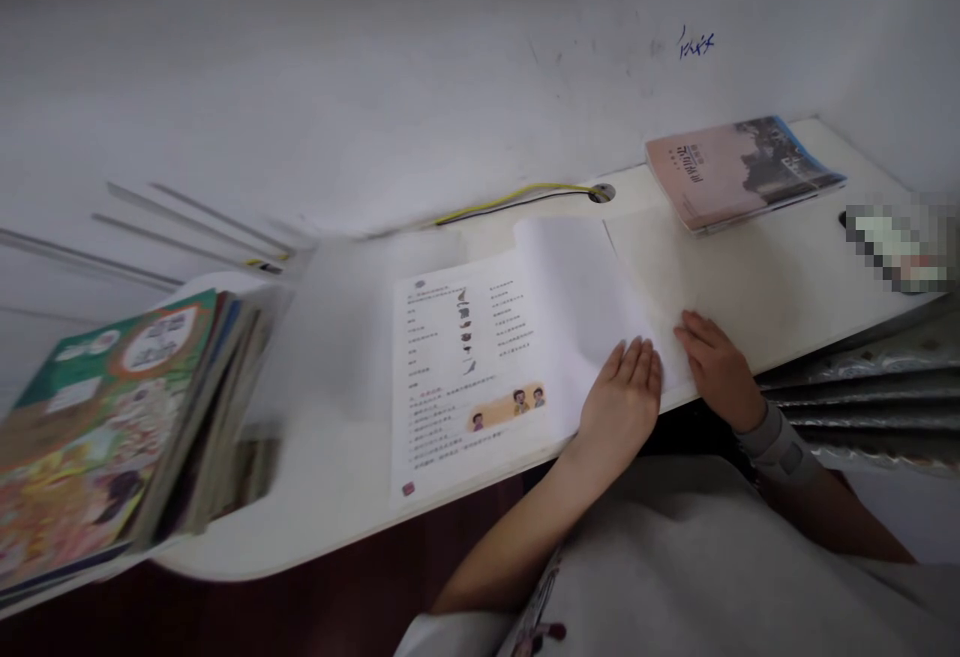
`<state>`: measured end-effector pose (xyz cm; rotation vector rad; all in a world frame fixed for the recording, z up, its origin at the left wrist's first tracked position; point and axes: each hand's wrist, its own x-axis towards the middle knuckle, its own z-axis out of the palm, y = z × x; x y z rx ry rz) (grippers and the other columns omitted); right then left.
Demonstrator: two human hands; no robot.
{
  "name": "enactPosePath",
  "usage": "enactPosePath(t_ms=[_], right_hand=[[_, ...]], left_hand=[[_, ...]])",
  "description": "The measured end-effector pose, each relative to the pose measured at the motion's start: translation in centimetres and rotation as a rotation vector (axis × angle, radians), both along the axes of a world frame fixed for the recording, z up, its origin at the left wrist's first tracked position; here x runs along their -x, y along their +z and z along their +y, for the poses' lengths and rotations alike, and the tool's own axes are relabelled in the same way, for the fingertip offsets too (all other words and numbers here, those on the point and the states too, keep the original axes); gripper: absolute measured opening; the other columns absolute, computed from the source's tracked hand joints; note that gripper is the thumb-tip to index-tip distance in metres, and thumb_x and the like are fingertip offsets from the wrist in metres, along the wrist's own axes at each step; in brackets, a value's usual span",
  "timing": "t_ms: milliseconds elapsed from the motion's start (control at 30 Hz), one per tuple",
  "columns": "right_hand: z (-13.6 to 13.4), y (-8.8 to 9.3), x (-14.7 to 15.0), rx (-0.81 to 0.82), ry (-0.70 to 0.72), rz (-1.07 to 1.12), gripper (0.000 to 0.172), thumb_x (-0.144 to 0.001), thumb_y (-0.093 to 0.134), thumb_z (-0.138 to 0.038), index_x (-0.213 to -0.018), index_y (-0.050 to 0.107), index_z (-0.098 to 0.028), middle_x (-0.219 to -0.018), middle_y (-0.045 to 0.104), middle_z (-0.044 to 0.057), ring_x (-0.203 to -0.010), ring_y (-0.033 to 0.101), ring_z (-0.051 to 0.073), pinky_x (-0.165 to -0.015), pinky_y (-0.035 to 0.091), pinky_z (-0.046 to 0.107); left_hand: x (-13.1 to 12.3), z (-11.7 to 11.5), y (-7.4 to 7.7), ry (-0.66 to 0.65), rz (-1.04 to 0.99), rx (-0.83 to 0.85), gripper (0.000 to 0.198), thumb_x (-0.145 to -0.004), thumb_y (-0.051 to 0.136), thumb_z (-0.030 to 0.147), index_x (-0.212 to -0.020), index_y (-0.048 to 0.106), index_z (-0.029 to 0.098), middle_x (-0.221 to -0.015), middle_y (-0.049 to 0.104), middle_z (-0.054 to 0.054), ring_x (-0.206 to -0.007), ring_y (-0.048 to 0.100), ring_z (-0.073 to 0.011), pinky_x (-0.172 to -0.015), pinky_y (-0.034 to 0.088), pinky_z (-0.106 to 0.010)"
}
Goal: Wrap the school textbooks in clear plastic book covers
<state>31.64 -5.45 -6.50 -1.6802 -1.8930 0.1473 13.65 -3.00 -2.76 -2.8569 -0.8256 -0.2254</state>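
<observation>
A printed sheet (450, 437) with small pictures and rows of text lies on the white desk. A blank white page (570, 277) curls up over its right side. My left hand (624, 395) lies flat on the blank page near the front edge of the desk, its fingers stretched out side by side. Just right of the paper, my right hand (712, 367) rests at the desk edge with fingers extended. Its fingertips are close to the page's right edge; whether they touch it I cannot tell. A grey band (784, 452) circles the right wrist.
A stack of books (150, 427), a green-topped cover uppermost, stands at the left. Pink-covered books (731, 177) lie at the back right, near a phone-like item (892, 247) partly pixelated. A yellow cable (517, 193) runs into a hole by the wall.
</observation>
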Motion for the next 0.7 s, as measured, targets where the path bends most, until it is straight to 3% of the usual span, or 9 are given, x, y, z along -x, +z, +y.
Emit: enactPosePath(t_ms=[333, 567, 700], right_hand=[[-0.2, 0.1, -0.6, -0.011, 0.011, 0.212, 0.038, -0.095, 0.036, -0.026, -0.122, 0.061, -0.017, -0.134, 0.055, 0.013, -0.126, 0.050, 0.021, -0.107, 0.042, 0.044], [-0.1, 0.1, -0.7, -0.012, 0.000, 0.218, 0.040, -0.095, 0.039, -0.032, -0.129, 0.056, -0.021, -0.136, 0.053, 0.012, -0.128, 0.048, 0.023, -0.107, 0.041, 0.046], [0.0, 0.1, -0.5, -0.001, 0.004, 0.164, 0.042, -0.095, 0.039, -0.034, -0.132, 0.053, -0.021, -0.137, 0.053, 0.012, -0.129, 0.046, 0.025, -0.106, 0.041, 0.049]], left_hand=[[-2.0, 1.0, 0.0, -0.008, 0.103, -0.016, 0.040, -0.093, 0.037, 0.013, -0.127, 0.055, 0.003, -0.134, 0.055, -0.017, -0.126, 0.050, -0.0251, -0.107, 0.039, -0.038], [-1.1, 0.0, 0.9, -0.064, 0.081, -0.067, 0.040, -0.093, 0.036, 0.012, -0.126, 0.055, 0.000, -0.133, 0.055, -0.019, -0.125, 0.051, -0.0244, -0.109, 0.037, -0.039], [-0.6, -0.3, 0.6, -0.091, 0.064, -0.078, 0.039, -0.092, 0.038, 0.011, -0.125, 0.055, -0.001, -0.132, 0.055, -0.021, -0.125, 0.051, -0.0247, -0.109, 0.037, -0.039]])
